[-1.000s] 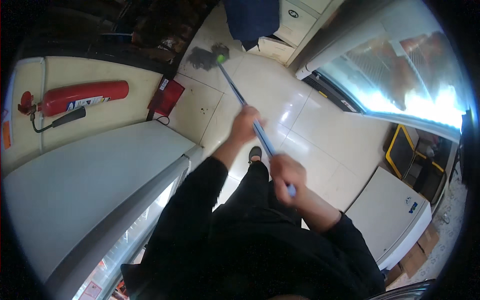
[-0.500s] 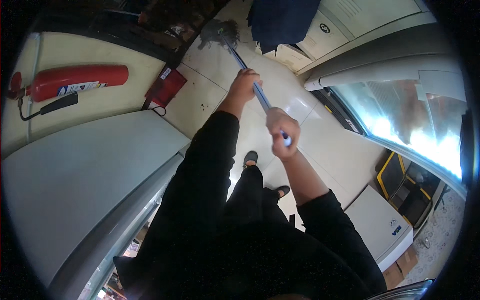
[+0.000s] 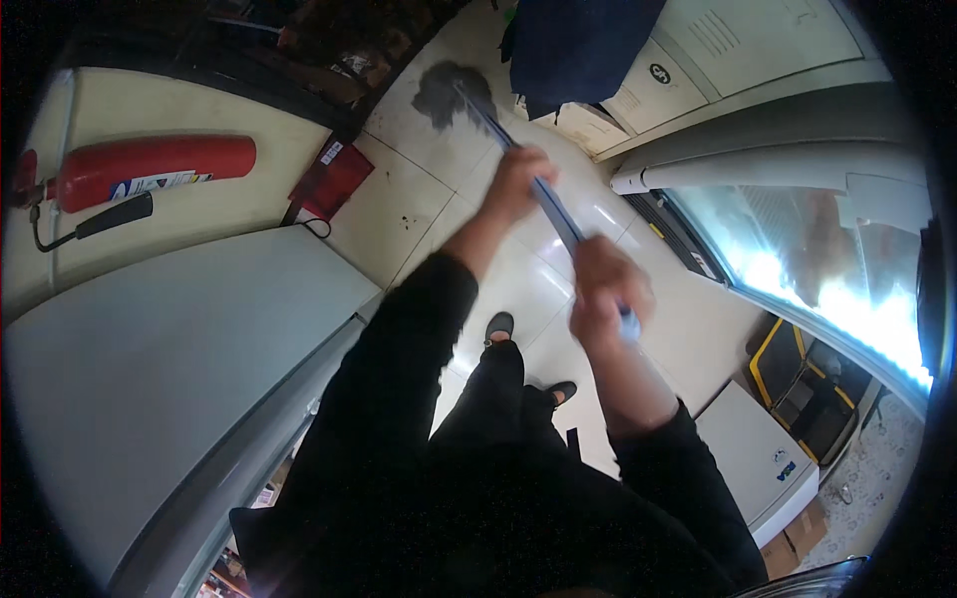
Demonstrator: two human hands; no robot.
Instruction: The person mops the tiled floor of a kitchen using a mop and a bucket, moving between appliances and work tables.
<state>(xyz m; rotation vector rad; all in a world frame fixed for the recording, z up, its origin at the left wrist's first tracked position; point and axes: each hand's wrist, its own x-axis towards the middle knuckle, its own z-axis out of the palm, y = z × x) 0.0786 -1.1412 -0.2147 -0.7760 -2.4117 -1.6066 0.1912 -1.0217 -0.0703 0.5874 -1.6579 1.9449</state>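
Both my hands grip the long pale-blue handle of a mop [image 3: 561, 214]. My left hand [image 3: 519, 182] is wrapped round the shaft farther out. Near the handle's end, my right hand [image 3: 608, 291] is closed, a little blurred, with the rounded tip sticking out beside it. The handle slants away from me to the far left. At its far end the dark grey mop head [image 3: 444, 95] lies spread on the light floor tiles [image 3: 439, 224], between a dark cluttered unit and a hanging navy cloth.
A red fire extinguisher [image 3: 159, 171] is on the left wall, above a grey-topped cabinet [image 3: 189, 369]. A red box [image 3: 337, 181] sits by the wall. The navy cloth [image 3: 578, 50] hangs before pale lockers [image 3: 748, 40]. On the right are a lit glass case [image 3: 827, 259] and a white box-shaped unit [image 3: 753, 448].
Both hands and the mop handle have moved right and toward me. The mop head has slid slightly right and nearer across the tiles.
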